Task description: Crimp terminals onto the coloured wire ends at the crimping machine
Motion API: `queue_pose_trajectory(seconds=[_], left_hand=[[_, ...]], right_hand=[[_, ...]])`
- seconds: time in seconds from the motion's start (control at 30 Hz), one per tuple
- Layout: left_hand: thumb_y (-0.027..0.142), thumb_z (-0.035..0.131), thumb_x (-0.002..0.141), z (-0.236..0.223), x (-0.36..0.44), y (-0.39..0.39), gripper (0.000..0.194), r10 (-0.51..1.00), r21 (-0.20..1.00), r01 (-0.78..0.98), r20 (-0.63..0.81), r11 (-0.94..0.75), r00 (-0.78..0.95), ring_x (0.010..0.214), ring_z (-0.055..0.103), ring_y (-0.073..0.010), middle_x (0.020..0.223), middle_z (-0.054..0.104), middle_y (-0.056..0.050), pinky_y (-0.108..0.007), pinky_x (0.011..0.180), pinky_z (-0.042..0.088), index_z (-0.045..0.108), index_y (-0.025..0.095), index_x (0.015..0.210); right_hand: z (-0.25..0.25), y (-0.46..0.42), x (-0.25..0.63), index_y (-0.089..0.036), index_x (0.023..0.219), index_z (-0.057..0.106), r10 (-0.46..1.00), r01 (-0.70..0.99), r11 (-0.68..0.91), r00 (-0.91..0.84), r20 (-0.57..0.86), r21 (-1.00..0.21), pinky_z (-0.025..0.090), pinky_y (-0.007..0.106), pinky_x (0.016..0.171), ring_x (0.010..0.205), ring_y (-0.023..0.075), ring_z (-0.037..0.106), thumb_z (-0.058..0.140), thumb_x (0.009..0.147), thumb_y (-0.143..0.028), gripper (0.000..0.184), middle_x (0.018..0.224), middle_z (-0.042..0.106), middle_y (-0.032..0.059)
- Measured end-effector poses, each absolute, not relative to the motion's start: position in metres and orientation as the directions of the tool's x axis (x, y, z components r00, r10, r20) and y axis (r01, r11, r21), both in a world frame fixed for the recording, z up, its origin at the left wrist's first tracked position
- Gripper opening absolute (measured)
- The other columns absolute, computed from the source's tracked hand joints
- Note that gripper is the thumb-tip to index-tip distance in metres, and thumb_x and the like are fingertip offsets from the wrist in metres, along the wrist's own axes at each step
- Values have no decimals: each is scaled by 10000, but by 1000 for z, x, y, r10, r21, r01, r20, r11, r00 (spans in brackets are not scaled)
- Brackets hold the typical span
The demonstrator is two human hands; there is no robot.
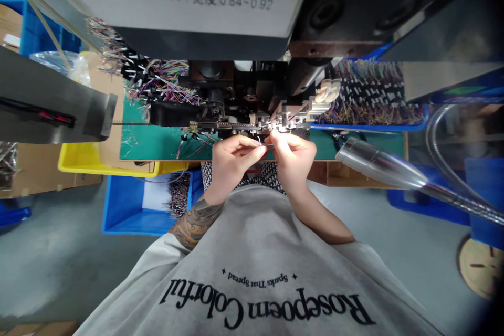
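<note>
My left hand (237, 160) is closed in a pinch on a thin wire (259, 140), with a pale end showing at the fingertips. Close beside it, my right hand (292, 157) pinches too, its fingertips up against the lit working head of a crimping machine (275, 122). What sits between the right fingers is too small to make out. A strip of metal terminals (134, 123) runs in from the left toward the machine head. A few loose wires with dark connectors (192, 142) lie on the green mat (165, 149) left of my hands.
Heaps of coloured wire harnesses (157, 76) lie at the back left; more wires (366, 92) fill a blue tray at right. A clear nozzle on a flexible hose (381, 163) juts in from the right. Yellow (79, 160) and blue bins (126, 223) stand at left. Pliers (338, 139) rest nearby.
</note>
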State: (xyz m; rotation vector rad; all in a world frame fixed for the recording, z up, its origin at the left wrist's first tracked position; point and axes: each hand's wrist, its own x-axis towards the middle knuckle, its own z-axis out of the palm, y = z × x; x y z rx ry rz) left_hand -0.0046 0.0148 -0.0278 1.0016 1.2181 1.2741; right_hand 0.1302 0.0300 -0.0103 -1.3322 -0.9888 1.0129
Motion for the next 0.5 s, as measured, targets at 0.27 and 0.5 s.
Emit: queue_pose_trajectory(seconds=[0.27, 0.5], left_hand=[[369, 924, 805, -27, -6, 14, 182, 989, 984, -144, -119, 105, -91, 777, 773, -165, 861, 811, -26, -295, 735, 681, 828, 223, 856], [320, 929, 788, -22, -5, 14, 141, 991, 987, -120, -116, 108, -62, 770, 782, -157, 835, 817, -16, -280, 740, 677, 832, 230, 837]], right_hand=[[-11, 32, 127, -189, 622, 763, 955, 3, -22, 295, -21, -1000, 495, 270, 558, 515, 101, 545, 731, 889, -361, 319, 538, 632, -17], [-11, 29, 126, -186, 682, 805, 927, 49, 12, 375, 30, -999, 455, 257, 531, 505, 92, 507, 738, 879, -323, 249, 520, 598, -32]])
